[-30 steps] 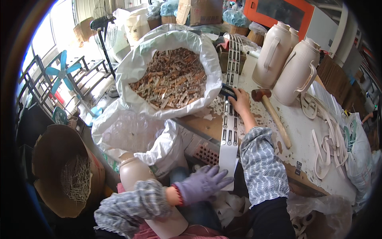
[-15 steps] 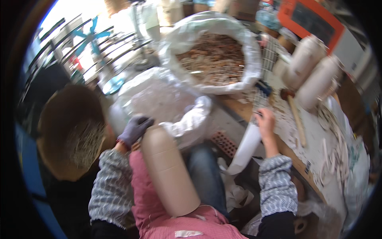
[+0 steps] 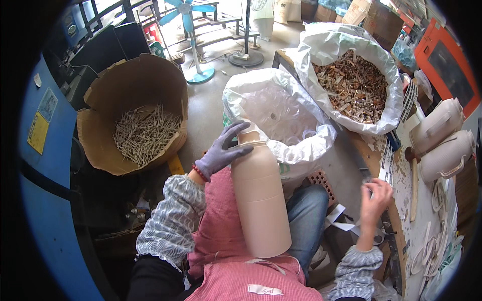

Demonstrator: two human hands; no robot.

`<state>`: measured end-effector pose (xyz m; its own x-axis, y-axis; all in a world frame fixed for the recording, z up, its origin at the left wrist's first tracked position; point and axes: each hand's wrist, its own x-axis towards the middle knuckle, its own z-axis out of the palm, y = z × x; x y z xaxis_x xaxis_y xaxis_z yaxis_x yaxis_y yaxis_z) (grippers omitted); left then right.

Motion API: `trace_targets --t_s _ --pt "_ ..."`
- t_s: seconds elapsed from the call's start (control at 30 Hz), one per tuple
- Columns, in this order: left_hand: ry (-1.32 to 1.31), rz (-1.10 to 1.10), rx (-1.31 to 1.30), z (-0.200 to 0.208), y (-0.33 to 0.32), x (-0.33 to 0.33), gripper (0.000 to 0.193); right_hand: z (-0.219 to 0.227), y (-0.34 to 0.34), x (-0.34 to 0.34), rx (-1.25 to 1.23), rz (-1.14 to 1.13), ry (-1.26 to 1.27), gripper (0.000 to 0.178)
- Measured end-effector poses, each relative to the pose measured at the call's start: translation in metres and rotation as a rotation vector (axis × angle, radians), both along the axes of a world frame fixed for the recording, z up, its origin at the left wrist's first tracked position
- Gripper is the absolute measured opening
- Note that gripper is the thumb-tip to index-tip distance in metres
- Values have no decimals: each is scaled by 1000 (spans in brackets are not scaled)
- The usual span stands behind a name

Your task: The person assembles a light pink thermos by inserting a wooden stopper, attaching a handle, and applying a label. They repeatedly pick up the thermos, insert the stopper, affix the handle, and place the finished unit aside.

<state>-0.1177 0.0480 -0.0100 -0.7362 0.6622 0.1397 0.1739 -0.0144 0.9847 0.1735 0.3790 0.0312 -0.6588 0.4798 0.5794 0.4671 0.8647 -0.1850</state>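
A beige plastic bottle [image 3: 261,205] lies slanted across my pink-aproned lap, its neck pointing away from me. My left hand [image 3: 221,153], in a grey-purple glove, curls round the bottle's neck and shoulder. My bare right hand [image 3: 375,200] is held up beside the bench's near edge, away from the bottle. Its fingers are pinched together, with a small dark, blurred thing at their tips that I cannot make out. A white strip with printed marks [image 3: 386,159] hangs at the bench edge just beyond that hand. Curled white strips [image 3: 341,218] lie below it.
On the left stands a cardboard bin [image 3: 135,83] holding thin beige scraps. Ahead are a white sack [image 3: 241,83] of clear plastic pieces and a sack [image 3: 346,35] of brown scraps. The bench [image 3: 401,215] at right carries a mallet [image 3: 413,190] and two beige bottles [image 3: 447,150].
My view has swung left, so everything sits further right. My right hand has drawn back toward me from the strip. My left hand still grips the bottle.
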Motion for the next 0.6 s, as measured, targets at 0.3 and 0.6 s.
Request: trace_targets --t_s 0.3,0.6 --pt "257 -45 4 -35 -5 30 42 -66 -174 -94 -1586 506 357 9" --pt "376 3 -10 -44 0 30 43 -80 -184 -108 -1339 393 273 6"
